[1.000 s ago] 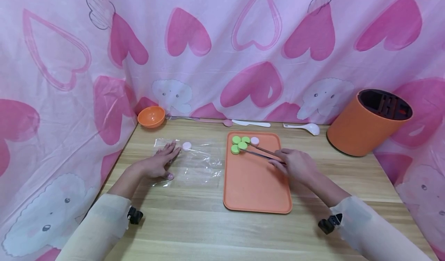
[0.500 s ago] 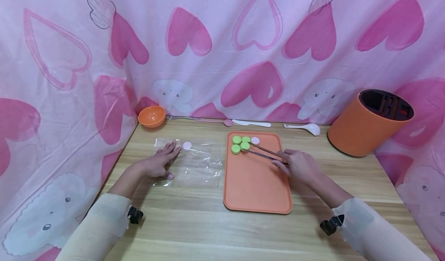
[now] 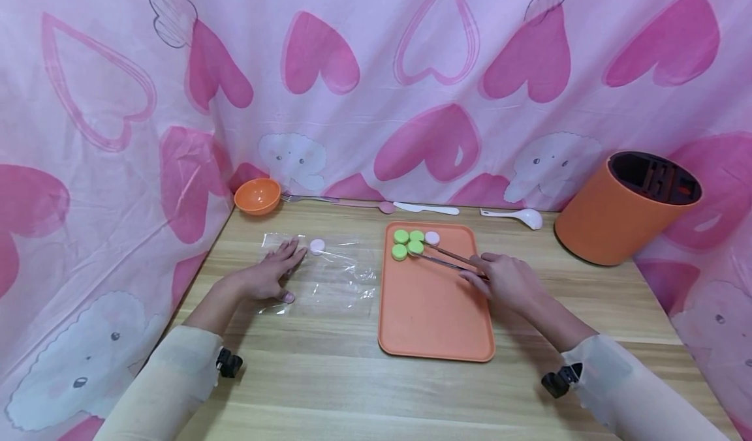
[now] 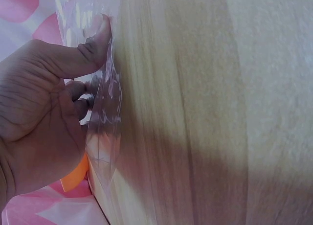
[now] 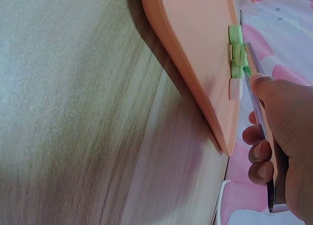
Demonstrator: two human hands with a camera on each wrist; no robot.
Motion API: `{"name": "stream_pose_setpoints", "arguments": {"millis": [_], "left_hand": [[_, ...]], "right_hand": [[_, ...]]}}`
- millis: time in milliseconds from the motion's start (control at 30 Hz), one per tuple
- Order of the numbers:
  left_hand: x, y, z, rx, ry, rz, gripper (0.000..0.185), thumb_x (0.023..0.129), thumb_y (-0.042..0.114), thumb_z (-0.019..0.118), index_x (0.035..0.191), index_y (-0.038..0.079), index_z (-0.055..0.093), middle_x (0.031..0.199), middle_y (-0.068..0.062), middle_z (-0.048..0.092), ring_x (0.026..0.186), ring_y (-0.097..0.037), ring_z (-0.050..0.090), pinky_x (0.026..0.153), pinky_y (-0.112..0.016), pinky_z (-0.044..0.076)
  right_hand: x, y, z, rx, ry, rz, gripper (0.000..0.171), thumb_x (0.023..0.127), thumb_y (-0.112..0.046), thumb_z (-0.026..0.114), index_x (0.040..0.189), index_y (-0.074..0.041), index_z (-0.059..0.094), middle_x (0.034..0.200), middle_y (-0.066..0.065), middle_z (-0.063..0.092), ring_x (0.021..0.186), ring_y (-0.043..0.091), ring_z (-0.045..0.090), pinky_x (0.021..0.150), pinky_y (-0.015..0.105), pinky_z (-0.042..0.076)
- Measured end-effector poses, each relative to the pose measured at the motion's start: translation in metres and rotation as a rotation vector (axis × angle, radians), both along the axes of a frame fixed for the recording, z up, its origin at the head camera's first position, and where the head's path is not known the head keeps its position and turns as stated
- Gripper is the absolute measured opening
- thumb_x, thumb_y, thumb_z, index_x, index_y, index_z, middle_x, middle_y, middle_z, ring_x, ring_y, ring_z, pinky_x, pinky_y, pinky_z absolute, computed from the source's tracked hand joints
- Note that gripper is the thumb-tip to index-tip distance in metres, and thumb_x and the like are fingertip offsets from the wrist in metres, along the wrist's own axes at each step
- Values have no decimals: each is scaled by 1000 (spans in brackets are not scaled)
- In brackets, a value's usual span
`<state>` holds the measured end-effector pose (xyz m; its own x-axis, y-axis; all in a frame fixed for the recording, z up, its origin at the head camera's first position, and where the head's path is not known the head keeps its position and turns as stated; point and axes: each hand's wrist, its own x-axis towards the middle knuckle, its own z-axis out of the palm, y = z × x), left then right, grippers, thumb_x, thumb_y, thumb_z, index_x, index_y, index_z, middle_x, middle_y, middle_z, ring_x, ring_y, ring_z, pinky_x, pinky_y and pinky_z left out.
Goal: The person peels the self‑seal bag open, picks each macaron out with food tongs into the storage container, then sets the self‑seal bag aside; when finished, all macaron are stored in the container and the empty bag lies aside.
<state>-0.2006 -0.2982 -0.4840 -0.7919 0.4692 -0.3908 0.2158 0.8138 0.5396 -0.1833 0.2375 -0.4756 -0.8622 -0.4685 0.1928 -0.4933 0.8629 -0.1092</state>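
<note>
An orange tray (image 3: 435, 310) lies on the wooden table, with three green discs (image 3: 401, 236) and one pale pink disc (image 3: 432, 237) at its far end. My right hand (image 3: 505, 281) grips metal tongs (image 3: 446, 258) whose tips sit on a green disc (image 3: 415, 247). In the right wrist view the tongs (image 5: 259, 112) run along the hand (image 5: 281, 132) toward the green discs (image 5: 236, 54). My left hand (image 3: 267, 274) rests flat on a clear plastic bag (image 3: 335, 274), on which another pale pink disc (image 3: 317, 246) lies. The left wrist view shows the thumb (image 4: 78, 54) pressing the bag (image 4: 105, 122).
An orange bowl (image 3: 256, 196) stands at the back left. A fork (image 3: 311, 199), a white knife (image 3: 425, 209) and a white spoon (image 3: 511, 214) lie along the back edge. An orange utensil holder (image 3: 623, 209) stands at the right. Pink heart-print cloth surrounds the table.
The tong tips have shifted slightly right across the green discs. The left hand has not moved.
</note>
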Motion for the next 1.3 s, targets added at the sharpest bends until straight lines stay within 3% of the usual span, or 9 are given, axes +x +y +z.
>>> {"name": "stream_pose_setpoints", "arguments": {"millis": [167,367,667,933,1300], "left_hand": [[-1,0,0,1,3,-4,114,91,21,88,178,9,15,186,-23,-12,170,-51,-15,137,-71,-8],[-1,0,-1,-1,6,-7,113,92,20,87,178,9,15,186,-23,-12,171,-51,-14,137,-71,-7],[-1,-1,-3,-5,16,-14,112,92,20,87,178,9,15,186,-23,-12,171,-51,-13,137,-71,-7],[-1,0,-2,-4,16,-13,112,93,19,86,178,9,15,186,-23,-12,171,-52,-14,137,-71,-8],[0,0,0,0,15,-14,112,92,19,87,177,7,15,185,-25,-11,170,-53,-13,137,-72,-7]], "right_hand": [[0,0,0,9,-13,-8,34,101,-40,81,118,-10,83,89,6,76,65,15,61,58,39,59],[0,1,-2,25,-28,-17,32,102,-41,80,117,-12,82,78,-2,64,61,12,54,54,31,49],[0,0,-7,49,-30,-29,37,101,-45,80,118,-13,83,85,1,70,63,13,56,56,30,52],[2,-1,-9,67,6,-13,33,100,-43,82,113,-13,80,81,0,66,59,12,53,53,28,49],[3,-1,-7,83,22,-3,31,100,-40,82,113,-12,79,84,2,68,59,13,55,53,31,54]]}}
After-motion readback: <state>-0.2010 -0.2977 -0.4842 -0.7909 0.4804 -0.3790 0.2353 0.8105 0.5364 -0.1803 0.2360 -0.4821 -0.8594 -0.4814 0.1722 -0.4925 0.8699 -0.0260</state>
